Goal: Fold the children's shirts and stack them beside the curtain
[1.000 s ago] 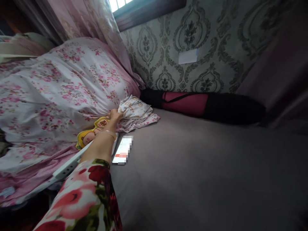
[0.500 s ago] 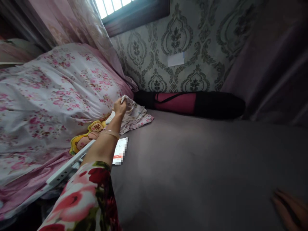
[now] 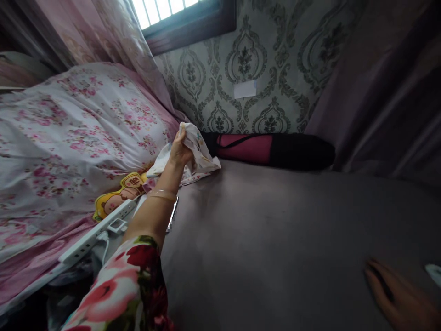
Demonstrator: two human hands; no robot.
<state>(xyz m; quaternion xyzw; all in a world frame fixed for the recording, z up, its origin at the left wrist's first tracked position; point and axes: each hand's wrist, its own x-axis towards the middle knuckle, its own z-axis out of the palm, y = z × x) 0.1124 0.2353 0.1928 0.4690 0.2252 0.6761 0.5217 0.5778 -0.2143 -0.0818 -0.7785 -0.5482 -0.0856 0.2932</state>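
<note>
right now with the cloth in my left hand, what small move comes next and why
Probably lift the cloth a little higher: your left hand pinches its raised top, while its lower folds appear to rest on the bed.

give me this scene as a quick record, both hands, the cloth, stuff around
left hand: gripping the cloth, arm stretched forward
cloth: white with a small print, partly raised
right hand: lower right, at the grey sheet; dim, grip unclear
grey sheet: spread across the foreground
nearby: white power strip, yellow plush-looking item
partly hidden: phone, only a sliver showing
behind: long black and dark pink bag along the wall
</note>
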